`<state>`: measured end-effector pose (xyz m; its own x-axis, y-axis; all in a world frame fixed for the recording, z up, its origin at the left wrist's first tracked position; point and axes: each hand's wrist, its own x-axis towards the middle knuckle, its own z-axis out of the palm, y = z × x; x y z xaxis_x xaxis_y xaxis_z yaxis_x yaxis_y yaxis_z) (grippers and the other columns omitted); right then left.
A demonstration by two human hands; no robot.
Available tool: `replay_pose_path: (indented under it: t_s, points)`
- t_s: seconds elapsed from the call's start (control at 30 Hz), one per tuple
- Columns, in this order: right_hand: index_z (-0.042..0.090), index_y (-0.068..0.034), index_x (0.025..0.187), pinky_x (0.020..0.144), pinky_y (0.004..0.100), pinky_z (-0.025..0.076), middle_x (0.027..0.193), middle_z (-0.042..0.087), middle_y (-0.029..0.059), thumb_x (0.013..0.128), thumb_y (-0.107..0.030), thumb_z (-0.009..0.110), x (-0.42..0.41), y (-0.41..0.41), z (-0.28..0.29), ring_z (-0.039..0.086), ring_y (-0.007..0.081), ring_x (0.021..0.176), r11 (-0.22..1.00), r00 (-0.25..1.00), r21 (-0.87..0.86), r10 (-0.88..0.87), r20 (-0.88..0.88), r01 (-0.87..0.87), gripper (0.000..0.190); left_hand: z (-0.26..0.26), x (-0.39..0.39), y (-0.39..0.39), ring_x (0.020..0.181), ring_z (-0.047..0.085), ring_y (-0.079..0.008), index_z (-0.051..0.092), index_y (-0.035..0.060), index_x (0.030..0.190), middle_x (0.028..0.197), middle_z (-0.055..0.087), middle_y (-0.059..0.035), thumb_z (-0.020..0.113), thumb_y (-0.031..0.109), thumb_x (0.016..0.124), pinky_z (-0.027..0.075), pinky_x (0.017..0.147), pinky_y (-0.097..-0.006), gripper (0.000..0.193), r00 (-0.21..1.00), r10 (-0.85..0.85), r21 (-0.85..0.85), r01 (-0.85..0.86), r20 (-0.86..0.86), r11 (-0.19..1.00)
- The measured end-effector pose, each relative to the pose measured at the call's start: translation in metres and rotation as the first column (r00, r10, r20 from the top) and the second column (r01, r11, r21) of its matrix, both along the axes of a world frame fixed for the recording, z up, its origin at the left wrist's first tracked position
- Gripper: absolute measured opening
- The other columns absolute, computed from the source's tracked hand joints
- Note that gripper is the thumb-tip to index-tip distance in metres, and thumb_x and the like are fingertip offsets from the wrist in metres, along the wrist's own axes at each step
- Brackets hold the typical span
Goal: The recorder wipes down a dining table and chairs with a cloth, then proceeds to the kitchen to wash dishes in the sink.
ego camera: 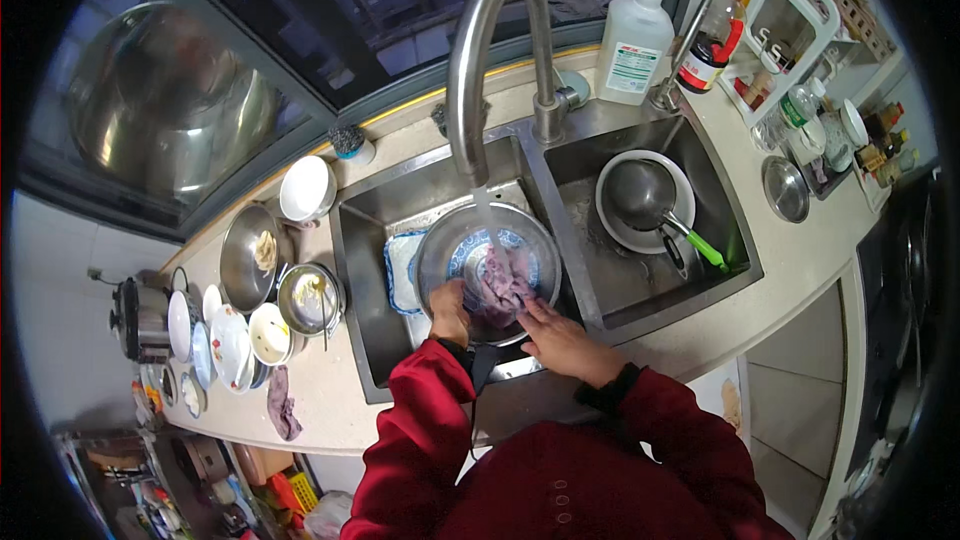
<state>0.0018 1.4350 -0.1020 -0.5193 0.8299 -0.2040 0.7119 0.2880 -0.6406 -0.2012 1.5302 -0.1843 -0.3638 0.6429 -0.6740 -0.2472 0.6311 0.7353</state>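
Water runs from a curved steel faucet point(469, 90) into a round metal basin point(551, 240) in the left sink bowl. Inside the basin a wet, pinkish-purple cloth point(504, 281) lies over a blue-and-white patterned plate point(466, 249). My left hand point(450, 313) is at the basin's near left rim, its fingers partly hidden; whether it grips the rim or the plate is unclear. My right hand point(559, 339) touches the near right side of the cloth with fingers extended; its grip cannot be told. A blue-edged white dish point(403, 274) sits under the basin's left side.
The right sink bowl holds a white bowl point(609, 229) with a metal ladle-like strainer point(639, 195) with a green handle. Dirty bowls and plates point(229, 341) crowd the left counter beside a purple cloth point(282, 405). A pump bottle point(636, 41) stands behind the sink.
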Motion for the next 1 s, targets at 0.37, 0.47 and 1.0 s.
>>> replay_pose_path:
  t_s: [0.37, 0.47, 1.0]
  points:
    - [0.022, -0.013, 0.134, 0.079, 0.0446, 0.045, 0.132, 0.025, 0.0298, 0.078, -0.016, 0.053, -0.009, 0.028, 0.009, 0.054, 0.0409, 0.094, 0.970, 0.980, -0.144, -0.187, 0.072, 0.196, 0.064, 0.023, 0.020, -0.011, 0.063, 0.052, -0.0171, 0.061, 0.0000, 0.089, 0.074, 0.056, -0.0062, 0.056, 0.027, 0.076, 0.040, 0.054, -0.0288, 0.030, 0.972, -0.218, 0.158, 0.203, 0.086, 0.966]
    - [0.033, -0.012, 0.126, 0.075, 0.0448, 0.045, 0.118, 0.042, 0.0299, 0.077, -0.010, 0.048, -0.019, 0.034, -0.010, 0.057, 0.0390, 0.088, 0.955, 0.954, -0.065, -0.281, 0.102, 0.288, 0.051, 0.018, 0.015, -0.007, 0.067, 0.055, -0.0185, 0.057, -0.0039, 0.090, 0.075, 0.057, -0.0084, 0.064, 0.014, 0.068, 0.044, 0.060, -0.0301, 0.030, 0.979, -0.160, 0.291, 0.117, 0.128, 0.949]
    - [0.042, -0.006, 0.120, 0.082, 0.0361, 0.042, 0.111, 0.051, 0.0174, 0.086, -0.012, 0.043, -0.045, 0.031, -0.007, 0.052, 0.0318, 0.099, 0.889, 0.667, -0.187, -0.440, -0.602, 0.418, 0.034, 0.091, 0.037, -0.042, 0.071, 0.056, -0.0138, 0.053, -0.0003, 0.100, 0.086, 0.059, -0.0062, 0.050, -0.013, 0.060, 0.045, 0.065, -0.0253, 0.042, 0.915, -0.388, 0.301, 0.402, -0.109, 0.865]
